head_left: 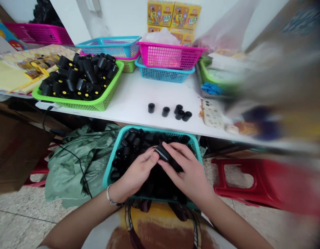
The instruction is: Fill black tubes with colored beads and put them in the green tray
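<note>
A teal basket full of small black cylinders rests on my lap, below the table edge. Both hands are over it. My right hand is curled round a few black cylinders, its fingers closed on them. My left hand meets it from the left, with fingertips pinching the end of the same cylinders. A bracelet circles my left wrist.
On the white table lie several loose black cylinders. A green basket of black cylinders with yellow dots stands at the left. Pink, blue and green baskets line the back. A phone lies at the right. A red stool and green sack are on the floor.
</note>
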The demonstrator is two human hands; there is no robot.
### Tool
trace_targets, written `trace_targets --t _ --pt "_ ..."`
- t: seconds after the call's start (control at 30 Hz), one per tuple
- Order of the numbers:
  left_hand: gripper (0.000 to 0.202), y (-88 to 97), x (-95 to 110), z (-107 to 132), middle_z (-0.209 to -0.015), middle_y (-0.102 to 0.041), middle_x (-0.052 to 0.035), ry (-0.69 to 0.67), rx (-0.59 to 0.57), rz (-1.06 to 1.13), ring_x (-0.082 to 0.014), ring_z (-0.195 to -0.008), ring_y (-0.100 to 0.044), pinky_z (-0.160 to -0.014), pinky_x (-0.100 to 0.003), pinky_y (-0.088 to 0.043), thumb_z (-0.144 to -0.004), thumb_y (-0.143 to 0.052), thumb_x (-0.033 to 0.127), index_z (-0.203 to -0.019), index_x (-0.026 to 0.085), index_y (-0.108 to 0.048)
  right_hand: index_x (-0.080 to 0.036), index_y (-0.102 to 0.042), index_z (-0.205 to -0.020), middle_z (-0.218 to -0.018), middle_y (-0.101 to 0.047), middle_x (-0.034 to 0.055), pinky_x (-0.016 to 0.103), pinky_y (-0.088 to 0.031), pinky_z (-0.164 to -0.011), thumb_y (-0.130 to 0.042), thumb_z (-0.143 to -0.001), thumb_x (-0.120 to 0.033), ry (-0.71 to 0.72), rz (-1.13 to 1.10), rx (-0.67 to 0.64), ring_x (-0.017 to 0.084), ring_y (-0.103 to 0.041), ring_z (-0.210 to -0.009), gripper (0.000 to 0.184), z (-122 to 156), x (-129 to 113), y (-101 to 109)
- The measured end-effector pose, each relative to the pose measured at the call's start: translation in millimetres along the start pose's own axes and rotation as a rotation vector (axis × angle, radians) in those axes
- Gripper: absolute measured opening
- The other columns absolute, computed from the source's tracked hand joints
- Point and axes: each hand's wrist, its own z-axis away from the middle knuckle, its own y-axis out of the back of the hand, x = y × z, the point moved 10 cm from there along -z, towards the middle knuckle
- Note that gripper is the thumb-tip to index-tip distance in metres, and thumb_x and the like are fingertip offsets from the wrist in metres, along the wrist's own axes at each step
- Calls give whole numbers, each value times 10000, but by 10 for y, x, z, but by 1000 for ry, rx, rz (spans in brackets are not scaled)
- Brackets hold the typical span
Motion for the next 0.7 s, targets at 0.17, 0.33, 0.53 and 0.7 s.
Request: trace_targets --t 0.17,0.33,0.53,0.7 --pt "312 540 506 -31 -1135 -628 -43 -169 238 -465 -203 -1001 -556 -955 -335 -394 -875 -535 406 -1114 254 -666 -229 -602 -1117 -979 -672 59 392 -549 -754 -607 -826 -324 -161 143 120 226 -645 -807 306 -400 528 356" --pt "344 1017 899 -34 -978 -632 -36 -310 405 -622 -163 -852 -590 -804 -286 -455 -874 -513 314 -1207 229 -536 -158 -681 -951 -1033 -587 134 456 -485 -896 -519 -821 -154 26 385 8 273 -602 -957 208 -879 992 148" --pt "336 661 867 -334 -1015 -572 -55 -356 89 -1151 -184 -890 -549 -826 -313 -437 -835 -455 217 -1150 216 -573 -147 -663 -1070 -1103 -568 148 410 -498 -854 -440 -788 -26 26 537 -127 265 -586 -940 379 -1091 1143 -9" --pt "340 278 505 -678 -1042 -567 -86 -353 -204 -1572 -289 -1025 -504 -923 -426 -343 -791 -591 356 -1111 252 -632 -143 -667 -982 -975 -626 139 421 -497 -734 -443 -615 97 121 838 -276 295 -554 -854 492 -1144 993 -54"
